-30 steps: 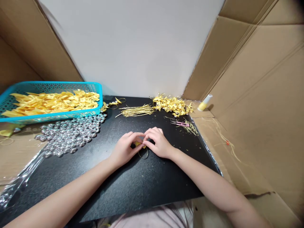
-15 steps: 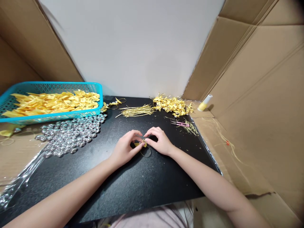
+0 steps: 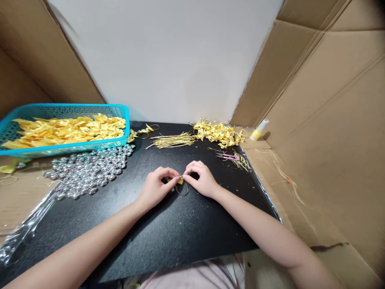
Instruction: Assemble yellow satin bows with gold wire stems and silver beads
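Both hands meet at the middle of the black table top (image 3: 168, 237). My left hand (image 3: 156, 188) and my right hand (image 3: 202, 179) each pinch one end of a small yellow ribbon bow (image 3: 179, 181). A thin gold wire loop (image 3: 182, 189) hangs from the bow and rests on the table. Fingertips of the two hands almost touch over the bow.
A blue basket (image 3: 78, 147) of yellow bows stands at the back left, with a heap of silver beads (image 3: 87, 170) in front. Gold wire pieces (image 3: 173, 140), a pile of finished bows (image 3: 218, 133), pink snips (image 3: 228, 156) and a glue bottle (image 3: 258, 130) lie behind. Cardboard walls enclose both sides.
The fingers have shifted slightly on the bow, and the wire loop has turned and moved a little up the table. The arms stay put.
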Demonstrator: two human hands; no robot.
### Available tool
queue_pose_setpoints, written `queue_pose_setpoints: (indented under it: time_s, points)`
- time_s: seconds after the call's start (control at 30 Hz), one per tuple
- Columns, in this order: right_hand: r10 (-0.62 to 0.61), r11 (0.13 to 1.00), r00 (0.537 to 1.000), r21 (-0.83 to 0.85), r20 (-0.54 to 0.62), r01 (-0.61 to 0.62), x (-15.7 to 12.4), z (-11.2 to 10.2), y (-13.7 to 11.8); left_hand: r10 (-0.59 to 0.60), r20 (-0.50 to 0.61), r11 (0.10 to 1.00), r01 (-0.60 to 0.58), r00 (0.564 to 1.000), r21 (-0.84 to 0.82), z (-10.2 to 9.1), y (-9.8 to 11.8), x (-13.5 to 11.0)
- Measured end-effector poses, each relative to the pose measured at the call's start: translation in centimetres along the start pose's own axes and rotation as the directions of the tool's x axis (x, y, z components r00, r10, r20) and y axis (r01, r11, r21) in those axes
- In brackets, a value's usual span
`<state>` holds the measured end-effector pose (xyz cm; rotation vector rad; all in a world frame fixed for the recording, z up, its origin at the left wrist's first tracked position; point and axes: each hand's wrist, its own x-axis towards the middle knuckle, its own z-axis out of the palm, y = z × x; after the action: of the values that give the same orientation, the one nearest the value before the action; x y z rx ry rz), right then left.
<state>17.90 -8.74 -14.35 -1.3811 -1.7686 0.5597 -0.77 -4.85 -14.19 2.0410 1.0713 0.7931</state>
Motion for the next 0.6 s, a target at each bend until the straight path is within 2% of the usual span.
queue_pose_setpoints:
  time_s: [0.13, 0.43, 0.6]
  points:
    - [0.001, 1.0, 1.0, 0.003, -0.004, -0.001, 0.0, 0.03, 0.06, -0.049, -0.01, 0.999, 0.049, 0.999, 0.013, 0.08, -0.26, 0.07]
    - [0.018, 1.0, 1.0, -0.006, -0.009, -0.018, -0.02, 0.07, 0.04, -0.029, -0.034, 0.998, 0.031, 0.999, 0.062, 0.12, -0.23, 0.16]
    - [0.029, 1.0, 1.0, -0.01, -0.007, -0.029, -0.03, 0.15, 0.09, 0.032, -0.065, 0.994, -0.025, 0.997, 0.102, -0.11, 0.28, 0.05]
